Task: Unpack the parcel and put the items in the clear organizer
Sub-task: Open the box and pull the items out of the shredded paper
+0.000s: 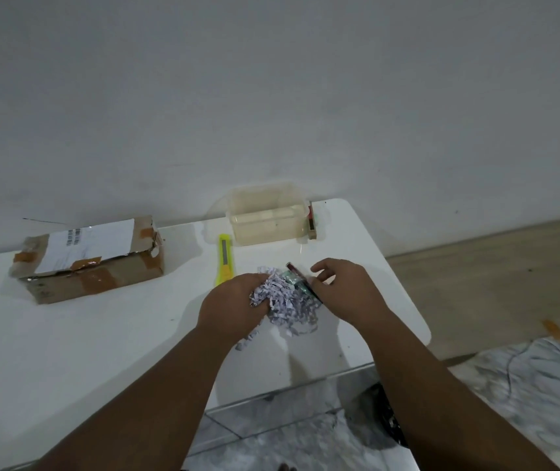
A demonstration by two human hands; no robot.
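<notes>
A torn cardboard parcel [89, 260] with brown tape and a white label lies at the left of the white table [118, 334]. The clear organizer [266, 215] stands at the table's back edge. A heap of shredded paper filler [288, 300] lies in front of me. My left hand [234, 305] is closed on a bunch of that filler. My right hand [346, 290] pinches a thin, flat, dark-edged item with a green face [297, 278] that sticks out of the filler.
A yellow utility knife [224, 260] lies left of the filler, pointing at the organizer. A small dark and red object [311, 222] rests against the organizer's right side. The table's right edge is close to my right hand; tiled floor lies below.
</notes>
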